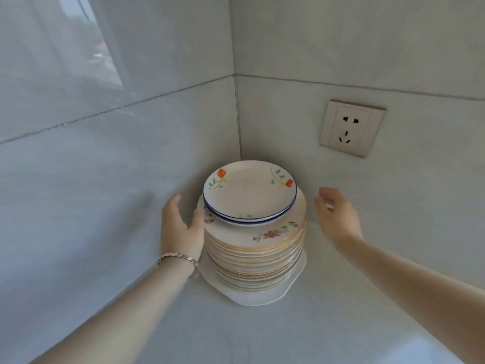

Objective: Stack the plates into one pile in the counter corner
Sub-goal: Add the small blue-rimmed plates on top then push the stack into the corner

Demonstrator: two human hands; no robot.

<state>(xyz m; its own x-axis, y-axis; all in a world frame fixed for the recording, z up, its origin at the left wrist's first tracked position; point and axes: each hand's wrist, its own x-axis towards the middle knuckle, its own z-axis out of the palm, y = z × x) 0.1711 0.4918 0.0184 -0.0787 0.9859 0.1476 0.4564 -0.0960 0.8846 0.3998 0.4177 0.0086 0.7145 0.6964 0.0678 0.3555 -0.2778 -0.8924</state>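
A tall pile of plates stands in the counter corner where two tiled walls meet. Its top holds two small blue-rimmed plates with orange flowers, resting on several wider gold-rimmed floral plates. A larger plain white plate forms the base. My left hand is at the pile's left side, its thumb touching the rim of the upper wide plates, fingers spread. My right hand hovers a little to the right of the pile, fingers apart, holding nothing and slightly blurred.
A white wall socket sits on the right wall above the counter. Grey tiled walls close in on the left and back. The pale counter stretches toward me. A bracelet is on my left wrist.
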